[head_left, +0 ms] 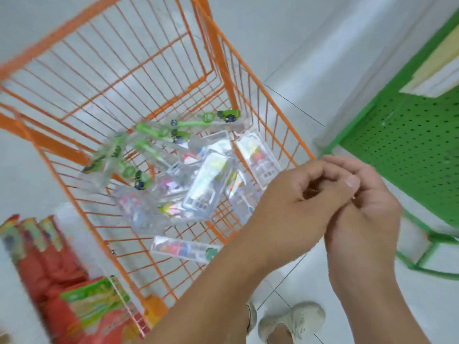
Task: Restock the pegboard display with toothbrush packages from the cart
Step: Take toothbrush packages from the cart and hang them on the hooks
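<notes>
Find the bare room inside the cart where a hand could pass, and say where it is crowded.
The orange cart is bare along its far end and far-left side, beyond the green toothbrush packs. The near-right corner is crowded: clear packages overlap there, beside the left hand and right hand.

I can read no text, brand, number or sign from my head view. The clear toothbrush packages [201, 180] in the orange cart [260, 95] carry printed cards with coloured blocks and small dark marks, but motion blur smears them past reading. The red and green packets [74, 301] at lower left show bright print, likewise too blurred for me to make out a single letter. The green pegboard [409, 150] at right shows only its rows of holes.
</notes>
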Motion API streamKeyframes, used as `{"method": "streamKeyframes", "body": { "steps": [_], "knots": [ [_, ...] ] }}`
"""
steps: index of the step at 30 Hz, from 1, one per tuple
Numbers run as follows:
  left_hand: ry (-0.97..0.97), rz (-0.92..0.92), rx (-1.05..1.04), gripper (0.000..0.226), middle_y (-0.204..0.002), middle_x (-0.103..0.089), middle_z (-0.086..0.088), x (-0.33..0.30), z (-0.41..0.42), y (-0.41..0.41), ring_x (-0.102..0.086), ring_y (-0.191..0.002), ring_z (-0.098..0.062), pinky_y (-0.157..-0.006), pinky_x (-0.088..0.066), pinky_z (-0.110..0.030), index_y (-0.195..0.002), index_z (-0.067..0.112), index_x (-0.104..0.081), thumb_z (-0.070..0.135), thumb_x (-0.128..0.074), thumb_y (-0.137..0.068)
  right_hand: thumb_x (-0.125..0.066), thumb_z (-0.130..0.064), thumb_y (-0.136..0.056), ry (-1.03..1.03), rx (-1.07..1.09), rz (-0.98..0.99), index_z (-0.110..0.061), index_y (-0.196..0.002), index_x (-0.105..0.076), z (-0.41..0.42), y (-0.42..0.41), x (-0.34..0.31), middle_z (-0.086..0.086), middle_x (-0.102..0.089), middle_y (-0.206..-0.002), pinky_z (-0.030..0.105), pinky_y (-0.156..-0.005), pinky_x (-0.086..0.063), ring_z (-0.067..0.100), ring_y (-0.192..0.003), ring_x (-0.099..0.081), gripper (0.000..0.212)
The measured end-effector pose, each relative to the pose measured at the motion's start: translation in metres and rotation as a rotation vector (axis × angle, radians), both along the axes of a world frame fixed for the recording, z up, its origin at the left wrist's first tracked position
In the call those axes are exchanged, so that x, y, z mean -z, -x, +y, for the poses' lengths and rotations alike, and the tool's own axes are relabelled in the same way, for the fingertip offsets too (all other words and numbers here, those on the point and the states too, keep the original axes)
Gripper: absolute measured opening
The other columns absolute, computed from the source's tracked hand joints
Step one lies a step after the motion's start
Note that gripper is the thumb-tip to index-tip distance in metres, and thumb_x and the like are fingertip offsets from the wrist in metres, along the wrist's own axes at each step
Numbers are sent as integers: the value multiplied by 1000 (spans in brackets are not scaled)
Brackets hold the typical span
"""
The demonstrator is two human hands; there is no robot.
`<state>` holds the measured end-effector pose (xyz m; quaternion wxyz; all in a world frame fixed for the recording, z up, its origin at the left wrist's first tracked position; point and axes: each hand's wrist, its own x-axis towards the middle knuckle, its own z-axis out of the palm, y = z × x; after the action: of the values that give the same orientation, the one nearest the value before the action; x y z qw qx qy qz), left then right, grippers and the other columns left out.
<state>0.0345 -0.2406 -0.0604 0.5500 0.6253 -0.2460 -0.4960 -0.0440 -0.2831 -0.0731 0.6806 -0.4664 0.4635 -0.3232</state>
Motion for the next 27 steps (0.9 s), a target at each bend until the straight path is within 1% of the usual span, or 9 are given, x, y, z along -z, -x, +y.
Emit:
{"method": "streamKeyframes", "body": {
  "steps": [3,6,9,11,16,18,20,24,27],
  "knots": [
    [-65,-109,-229,11,-95,-73,8,-7,40,-39,-72,-86,-22,-78,-59,-43,-96,20,-69,24,-59,-97,-55,9,-90,130,-206,134,-22,-102,-68,12,-50,-8,-4,-74,-91,26,-63,-56,11,-79,-72,36],
    [-366,-415,-331,10,-102,-68,14,9,86,-79,-65,-84,-10,-77,-53,-30,-106,27,-65,30,-60,-98,-71,-15,-88,416,-613,615,-20,-121,-63,7,-82,11,1,-67,-117,32,-88,-51,19,-107,-66,34],
    [-777,-646,-18,46,-127,-56,2,25,123,-100,-57,-109,-18,-86,-45,-31,-131,24,-52,44,-66,-92,-79,-46,-82,536,-961,1184,-13,-140,-43,9,-100,39,13,-45,-141,40,-97,-44,36,-129,-46,75],
    [-873,-664,209,63,-127,-54,2,24,134,-102,-57,-113,-22,-86,-46,-34,-133,28,-45,51,-75,-83,-80,-53,-78,571,-989,1330,-15,-144,-34,17,-108,49,13,-33,-148,45,-94,-48,42,-132,-40,89],
    [-882,-694,496,88,-86,-57,2,38,142,-92,-61,-79,-23,-61,-48,-35,-125,26,-22,24,-90,-69,-88,-37,-73,618,-926,1352,-18,-143,-27,41,-107,62,15,-29,-143,39,-76,-50,41,-109,-60,94],
    [-869,-788,457,73,-78,-55,-1,43,143,-92,-59,-68,-22,-56,-44,-35,-126,22,-25,8,-78,-77,-86,-25,-74,601,-923,1306,-17,-137,-33,47,-103,60,15,-30,-138,33,-66,-46,37,-94,-65,83],
    [-817,-794,370,56,-83,-55,-1,42,143,-99,-56,-69,-23,-59,-44,-35,-122,22,-34,12,-73,-82,-85,-34,-74,512,-882,1239,-13,-127,-44,43,-103,52,12,-41,-127,30,-64,-41,32,-89,-64,70],
    [-634,-389,195,28,-96,-67,-3,19,135,-124,-66,-83,-22,-73,-53,-37,-103,20,-62,37,-77,-85,-80,-41,-69,93,-637,1011,-9,-75,-60,16,-98,15,3,-55,-67,23,-48,-34,18,-51,-50,39],
    [-539,101,-121,24,-79,-69,0,-1,126,-121,-63,-64,-15,-64,-49,-29,-99,18,-65,41,-68,-93,-81,-32,-72,-285,-420,678,-5,-95,-72,-2,-77,-21,7,-63,-75,25,-53,-42,21,-62,-54,36]
  ]
}}
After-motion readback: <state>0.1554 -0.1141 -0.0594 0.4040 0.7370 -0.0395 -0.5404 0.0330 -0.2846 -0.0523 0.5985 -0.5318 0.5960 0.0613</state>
